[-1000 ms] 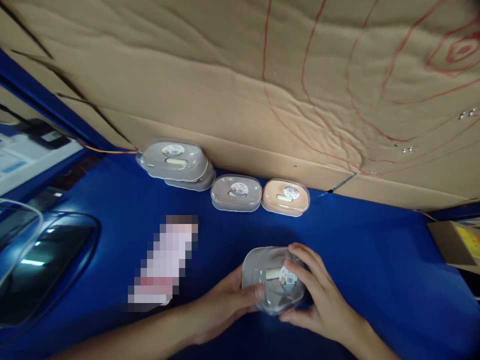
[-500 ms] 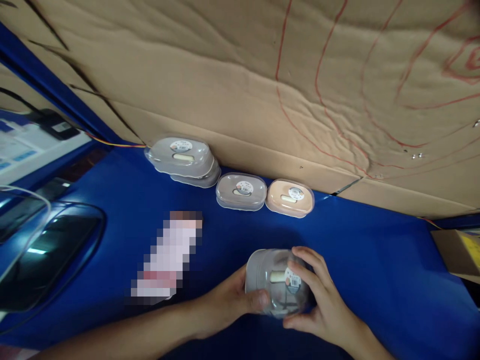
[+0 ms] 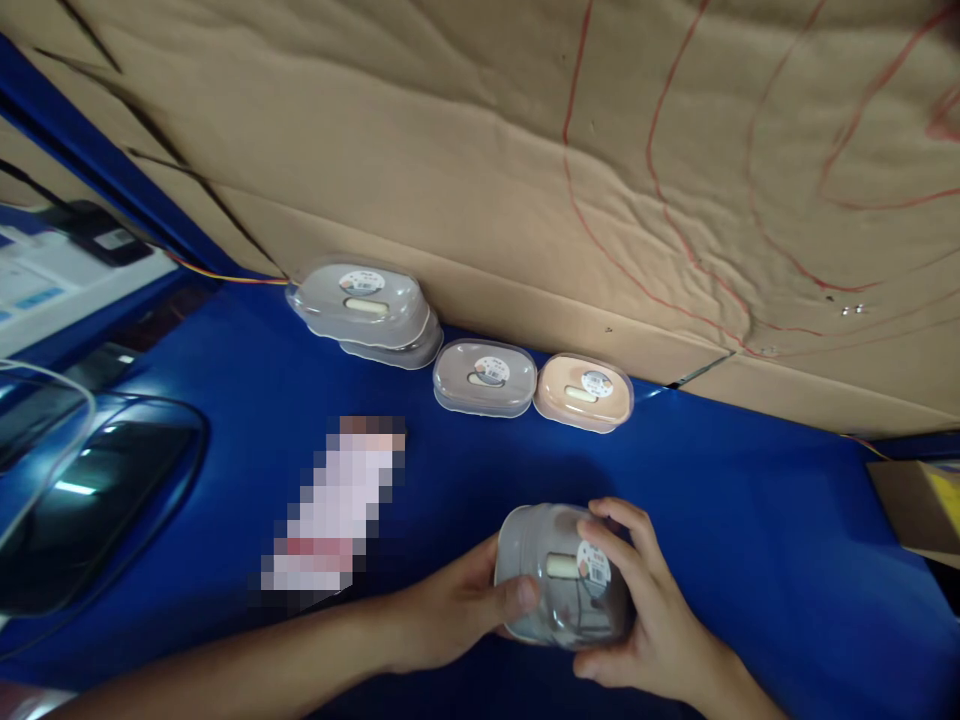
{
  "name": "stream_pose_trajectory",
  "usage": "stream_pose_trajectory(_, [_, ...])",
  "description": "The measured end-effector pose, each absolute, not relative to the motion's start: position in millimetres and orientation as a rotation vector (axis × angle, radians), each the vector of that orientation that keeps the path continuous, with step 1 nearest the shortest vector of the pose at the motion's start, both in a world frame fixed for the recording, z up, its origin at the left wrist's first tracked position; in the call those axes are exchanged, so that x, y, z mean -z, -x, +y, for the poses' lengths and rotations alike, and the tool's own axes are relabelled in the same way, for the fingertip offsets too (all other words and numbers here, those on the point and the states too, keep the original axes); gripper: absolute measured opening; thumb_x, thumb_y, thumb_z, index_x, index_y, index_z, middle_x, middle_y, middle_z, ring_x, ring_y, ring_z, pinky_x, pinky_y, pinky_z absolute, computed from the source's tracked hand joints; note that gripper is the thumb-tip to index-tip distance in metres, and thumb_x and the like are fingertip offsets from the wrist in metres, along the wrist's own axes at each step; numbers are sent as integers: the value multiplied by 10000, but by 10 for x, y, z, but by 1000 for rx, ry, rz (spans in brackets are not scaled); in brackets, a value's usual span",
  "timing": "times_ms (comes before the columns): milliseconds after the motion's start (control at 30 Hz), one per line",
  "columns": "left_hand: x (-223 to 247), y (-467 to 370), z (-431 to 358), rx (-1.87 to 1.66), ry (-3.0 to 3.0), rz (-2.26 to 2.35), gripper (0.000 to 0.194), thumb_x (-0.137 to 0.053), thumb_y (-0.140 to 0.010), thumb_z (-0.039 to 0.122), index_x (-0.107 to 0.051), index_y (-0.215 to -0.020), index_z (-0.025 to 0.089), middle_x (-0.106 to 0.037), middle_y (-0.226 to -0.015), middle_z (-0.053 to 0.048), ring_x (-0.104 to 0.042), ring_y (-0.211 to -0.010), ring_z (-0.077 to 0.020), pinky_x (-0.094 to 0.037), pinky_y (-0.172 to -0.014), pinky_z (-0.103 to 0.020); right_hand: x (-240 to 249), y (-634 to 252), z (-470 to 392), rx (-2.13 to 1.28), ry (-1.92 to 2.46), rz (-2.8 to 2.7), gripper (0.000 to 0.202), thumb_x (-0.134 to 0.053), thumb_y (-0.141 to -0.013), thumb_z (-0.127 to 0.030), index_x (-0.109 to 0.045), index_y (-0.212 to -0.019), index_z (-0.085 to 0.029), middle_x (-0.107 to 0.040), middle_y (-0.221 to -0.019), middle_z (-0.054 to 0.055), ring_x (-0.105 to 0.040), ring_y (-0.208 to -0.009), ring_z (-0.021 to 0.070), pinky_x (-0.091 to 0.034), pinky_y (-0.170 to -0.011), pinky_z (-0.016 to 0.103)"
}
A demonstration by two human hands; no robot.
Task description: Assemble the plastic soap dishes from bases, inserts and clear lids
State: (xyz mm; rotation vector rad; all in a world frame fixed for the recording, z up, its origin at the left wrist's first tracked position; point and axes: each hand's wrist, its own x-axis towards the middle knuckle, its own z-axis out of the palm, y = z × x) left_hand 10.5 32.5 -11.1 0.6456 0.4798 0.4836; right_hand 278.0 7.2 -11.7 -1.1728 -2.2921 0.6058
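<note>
Both of my hands are around a grey soap box (image 3: pixel 555 595) with a clear domed lid, a round barcode label and a cream oval inset. My left hand (image 3: pixel 469 605) grips its left end, thumb on top and fingers mostly hidden beneath. At the right end, my right hand (image 3: pixel 649 610) has its fingers curled over the far edge and its thumb at the near edge. The box's left portion looks stepped from the domed part; whether the lid is fully seated I cannot tell. It is held close over the blue table (image 3: pixel 720 520).
Along the cardboard wall (image 3: pixel 420 130) sit a stack of grey soap boxes (image 3: pixel 360 305), a single grey soap box (image 3: pixel 457 380) and a peach soap box (image 3: pixel 555 385). A pixelated item (image 3: pixel 337 510) lies left of centre. Further left are a black-screened device (image 3: pixel 97 510) and cables. A cardboard box (image 3: pixel 900 500) stands right.
The soap box and both hands have shifted slightly right and down in view. The grip looks the same, and the camera view has moved a little.
</note>
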Motion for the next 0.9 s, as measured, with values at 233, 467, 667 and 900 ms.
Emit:
stream_pose_trajectory(233, [120,-127,321,-469,-540,423,690,-741,-905,655,-582,-1489,324,-681,-1451,-113,-686,-1287,-305,-514,-1099,-529,123,-2824,81,-806,1163,-2237,948,-502,-928,-855,-321,-1664,-287,-334,-1625,150,-452,-1494,380,-545,-1120,443])
stream_pose_trajectory(467, [117,-120,336,-466,-534,428,716,-752,-893,657,-585,-1500,316,-660,-1490,-128,-684,-1296,-313,-510,-1109,-527,169,-2848,78,-814,1147,-2232,929,-444,-964,-835,-290,-1683,-267,-275,-1704,152,-393,-1555,385,-508,-1173,470])
stream_pose_trajectory(667, [107,-121,349,-469,-522,423,709,-737,-909,656,-586,-1501,298,-690,-1444,-126,-706,-1249,-295,-526,-1084,-490,185,-2868,80,-818,1163,-2189,926,-390,-978,-838,-280,-1687,-252,-286,-1720,131,-332,-1597,350,-452,-1229,444])
stream_pose_trajectory(900, [130,-68,330,-430,-779,532,828,-675,-888,762,-526,-1556,296,-669,-1457,-129,-628,-1320,-327,-445,-1133,-517,184,-2865,102,-711,1095,-2285,935,-439,-974,-824,-266,-1700,-261,-267,-1720,131,-384,-1564,355,-471,-1211,459])
